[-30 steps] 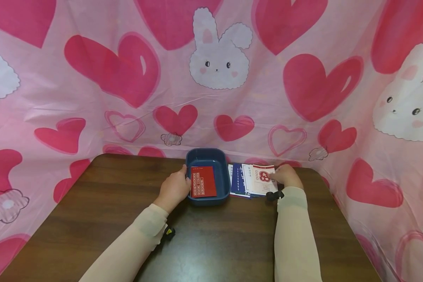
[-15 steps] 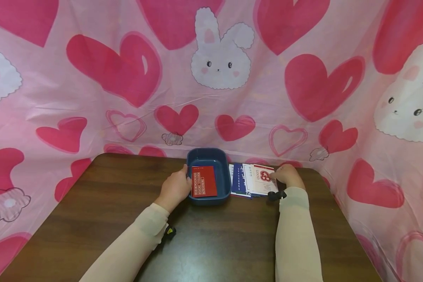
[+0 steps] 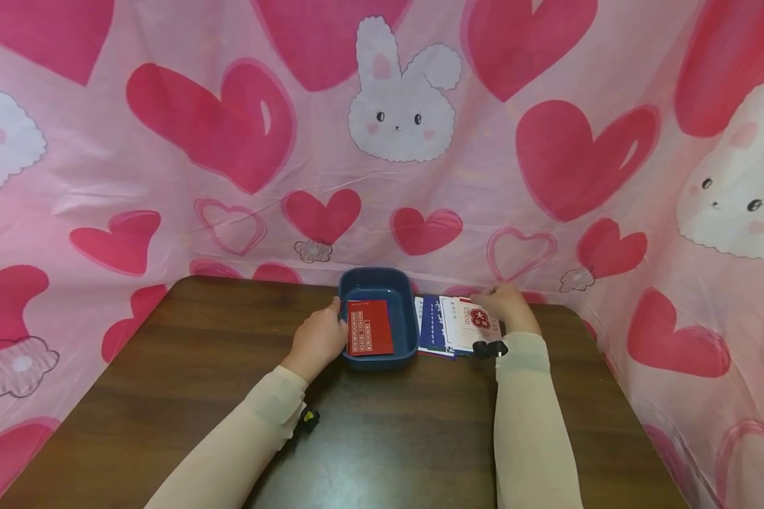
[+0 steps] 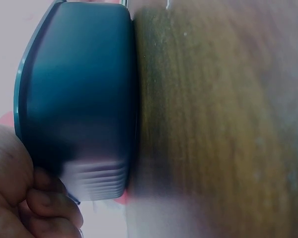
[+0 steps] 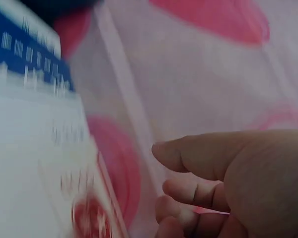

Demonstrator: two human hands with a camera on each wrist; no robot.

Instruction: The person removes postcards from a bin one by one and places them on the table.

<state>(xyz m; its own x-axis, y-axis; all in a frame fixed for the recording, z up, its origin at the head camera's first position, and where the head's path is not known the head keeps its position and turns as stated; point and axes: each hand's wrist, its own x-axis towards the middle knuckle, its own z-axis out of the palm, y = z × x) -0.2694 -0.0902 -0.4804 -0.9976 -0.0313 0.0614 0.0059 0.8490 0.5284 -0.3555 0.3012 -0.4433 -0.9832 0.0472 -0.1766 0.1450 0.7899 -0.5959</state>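
Note:
My left hand grips the left rim of a dark blue plastic bin. In the left wrist view its thumb is at the rim and its fingers curl against the outer wall. Inside the bin lies a red card with rows of small printed squares. To the right of the bin, overlapping cards are fanned out, among them a blue card and a white card with a red emblem. My right hand hovers by that card's far right corner; the right wrist view shows its fingers loosely bent, holding nothing.
The brown wooden table ends at a pink cloth backdrop printed with hearts and rabbits. Bin and cards sit close to the table's far edge. Black wrist cameras are strapped at both cuffs.
My right hand has come off the right side of the emblem card and shifted left and toward the far edge. My left hand stays on the bin.

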